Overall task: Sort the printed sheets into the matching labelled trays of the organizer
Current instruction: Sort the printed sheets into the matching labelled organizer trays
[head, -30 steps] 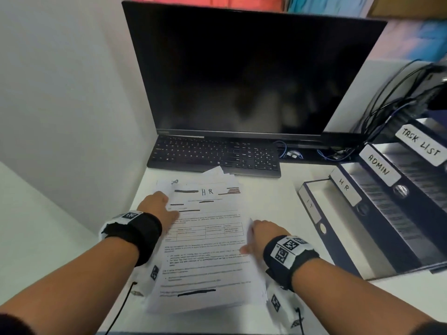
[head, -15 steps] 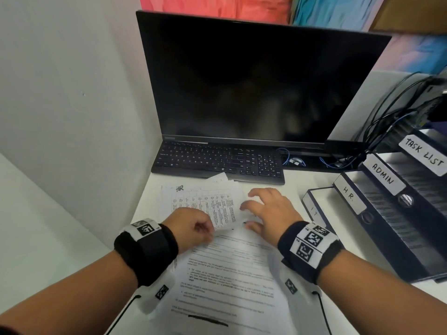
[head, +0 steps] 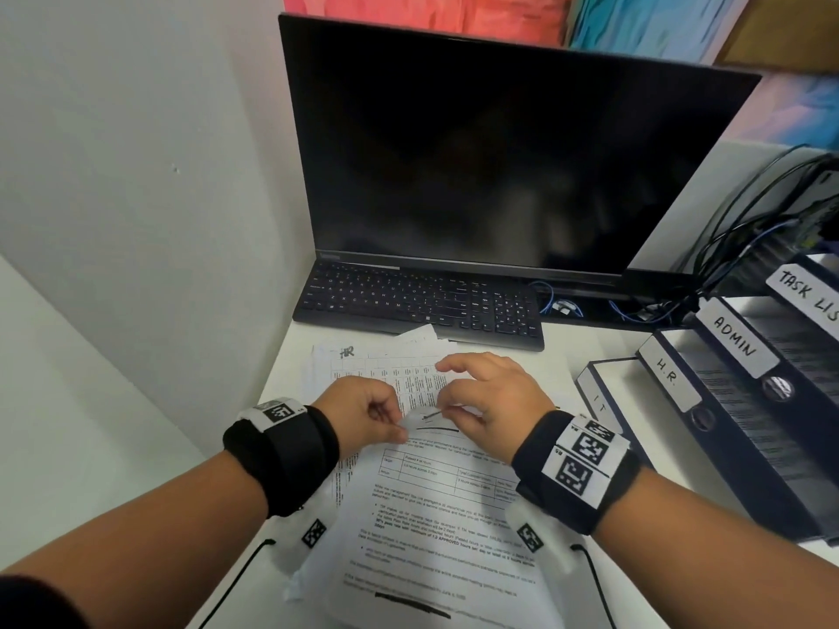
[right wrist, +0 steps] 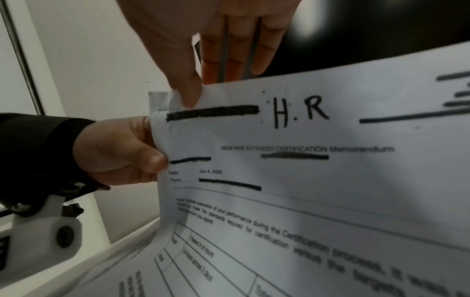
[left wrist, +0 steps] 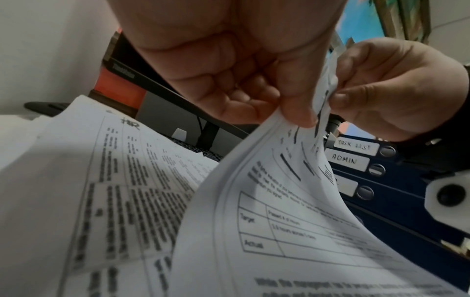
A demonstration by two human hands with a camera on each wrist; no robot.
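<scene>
**Head view: two hands lift the top corner of an "H.R" memo at a desk**

Head view shows a person's left hand (head: 363, 413) and right hand (head: 492, 401) meeting over a loose pile of printed sheets on a white desk (head: 563, 356), in front of a black keyboard (head: 417, 306) and a dark monitor (head: 499, 165). Both hands pinch the far edge of the top sheet (head: 445, 506), a memo whose upper part curls up off the pile while its near end lies flat between the forearms.

Left wrist view shows the left thumb and curled fingers (left wrist: 295, 108) closed tight on the sheet's raised corner, the right hand gripping the same edge just beside them. Right wrist view shows the right thumb (right wrist: 188, 92) pressed on the corner, fingers behind the paper, next to a handwritten "H.R" (right wrist: 300, 112) and blacked-out lines.

Beneath the memo lies a table-printed sheet (head: 386, 370), also marked "HR" in pen.

To the right stands a row of dark blue trays (head: 749, 447) with white labels: "I T" (head: 600, 404) nearest, then "H.R." (head: 667, 379), "ADMIN" (head: 735, 335) and "TASK LIST" (head: 808, 295). Black and blue cables (head: 735, 247) trail behind them.
</scene>
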